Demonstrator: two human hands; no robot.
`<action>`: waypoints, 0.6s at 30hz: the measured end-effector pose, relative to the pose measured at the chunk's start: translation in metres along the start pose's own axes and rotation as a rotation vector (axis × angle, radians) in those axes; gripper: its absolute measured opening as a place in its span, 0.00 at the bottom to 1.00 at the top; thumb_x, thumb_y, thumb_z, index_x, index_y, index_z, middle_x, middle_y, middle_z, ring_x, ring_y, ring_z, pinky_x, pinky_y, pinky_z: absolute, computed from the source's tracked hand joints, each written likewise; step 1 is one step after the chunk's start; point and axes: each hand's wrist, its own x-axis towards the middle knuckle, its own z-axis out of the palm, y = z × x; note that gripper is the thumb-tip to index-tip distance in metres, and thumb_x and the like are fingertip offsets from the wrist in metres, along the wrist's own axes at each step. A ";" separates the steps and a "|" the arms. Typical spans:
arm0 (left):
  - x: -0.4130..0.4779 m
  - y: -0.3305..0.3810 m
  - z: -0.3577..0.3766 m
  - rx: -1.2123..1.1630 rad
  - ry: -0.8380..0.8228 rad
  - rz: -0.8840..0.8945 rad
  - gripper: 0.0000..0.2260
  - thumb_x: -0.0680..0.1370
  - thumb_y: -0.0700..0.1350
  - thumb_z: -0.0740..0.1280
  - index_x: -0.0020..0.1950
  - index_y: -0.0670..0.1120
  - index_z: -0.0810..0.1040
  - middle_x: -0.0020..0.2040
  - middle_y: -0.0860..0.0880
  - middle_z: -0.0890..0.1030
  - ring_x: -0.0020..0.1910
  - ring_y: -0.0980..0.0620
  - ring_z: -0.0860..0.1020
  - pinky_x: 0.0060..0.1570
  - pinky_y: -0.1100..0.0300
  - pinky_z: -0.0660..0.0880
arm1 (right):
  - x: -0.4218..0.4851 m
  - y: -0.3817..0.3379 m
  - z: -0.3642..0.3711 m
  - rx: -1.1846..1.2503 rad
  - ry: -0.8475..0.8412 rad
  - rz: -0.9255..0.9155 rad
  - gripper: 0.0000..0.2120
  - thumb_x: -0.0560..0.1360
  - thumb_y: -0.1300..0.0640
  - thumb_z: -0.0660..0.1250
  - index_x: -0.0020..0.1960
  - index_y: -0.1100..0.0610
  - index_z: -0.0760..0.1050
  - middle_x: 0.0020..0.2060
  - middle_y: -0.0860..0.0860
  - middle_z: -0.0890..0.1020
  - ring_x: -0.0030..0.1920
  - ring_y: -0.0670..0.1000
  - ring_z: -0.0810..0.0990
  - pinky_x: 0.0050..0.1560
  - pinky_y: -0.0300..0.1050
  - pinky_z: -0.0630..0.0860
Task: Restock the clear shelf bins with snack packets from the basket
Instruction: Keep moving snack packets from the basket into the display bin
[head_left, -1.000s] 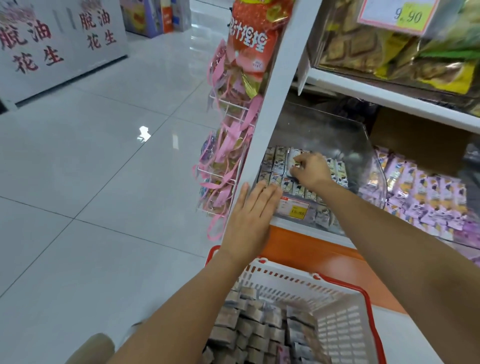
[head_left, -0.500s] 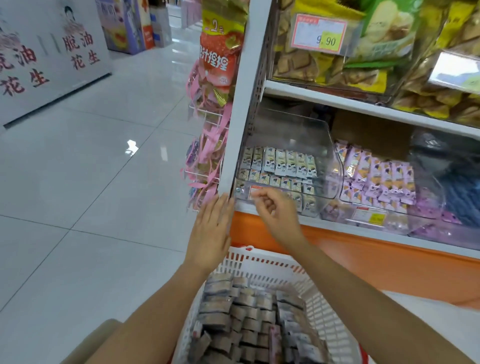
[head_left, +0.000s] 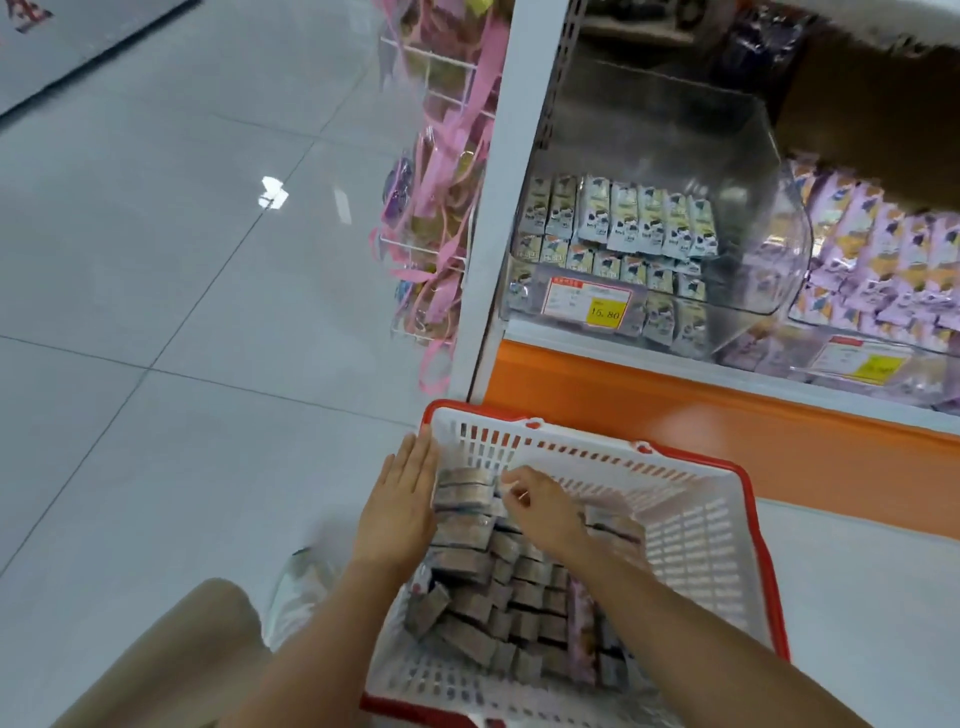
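A white basket (head_left: 691, 530) with a red rim stands on the floor below the shelf, holding several grey snack packets (head_left: 498, 608) in rows. My left hand (head_left: 402, 506) lies flat and open against the left side of the top packets. My right hand (head_left: 545, 512) rests on the packets at the basket's far end, fingers curled on them; whether it grips one is unclear. Above, the clear shelf bin (head_left: 743, 291) holds rows of the same kind of packets (head_left: 628, 223) behind a yellow price tag (head_left: 605, 313).
A second clear bin (head_left: 883, 270) of purple packets sits to the right. Pink-ribboned bags hang on a wire rack (head_left: 441, 218) on the white shelf post (head_left: 498, 218). An orange shelf base (head_left: 727, 415) runs behind the basket. Grey tiled floor (head_left: 156, 312) lies to the left.
Both hands have come down from the shelf bin into the basket. My right hand left the bin's packets and now rests on the basket's packets. The view tilted downward.
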 end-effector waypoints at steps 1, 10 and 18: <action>0.000 -0.002 0.003 -0.004 0.004 0.011 0.41 0.69 0.35 0.71 0.77 0.37 0.54 0.78 0.41 0.56 0.76 0.41 0.60 0.73 0.49 0.56 | 0.006 0.004 0.005 0.008 -0.022 0.022 0.10 0.80 0.57 0.61 0.60 0.56 0.74 0.57 0.51 0.79 0.52 0.49 0.77 0.50 0.38 0.69; 0.000 -0.006 0.010 -0.048 0.031 0.023 0.37 0.73 0.38 0.67 0.77 0.38 0.53 0.78 0.41 0.55 0.77 0.40 0.59 0.73 0.45 0.60 | 0.043 0.010 0.052 0.056 -0.164 0.184 0.13 0.82 0.57 0.61 0.61 0.63 0.78 0.58 0.56 0.79 0.58 0.56 0.77 0.57 0.43 0.71; -0.001 -0.004 0.012 0.002 0.071 -0.004 0.34 0.78 0.41 0.60 0.78 0.42 0.43 0.80 0.44 0.46 0.79 0.45 0.47 0.75 0.52 0.42 | 0.036 0.010 0.047 0.139 0.145 0.255 0.09 0.75 0.59 0.71 0.54 0.57 0.84 0.53 0.49 0.85 0.53 0.47 0.81 0.52 0.29 0.69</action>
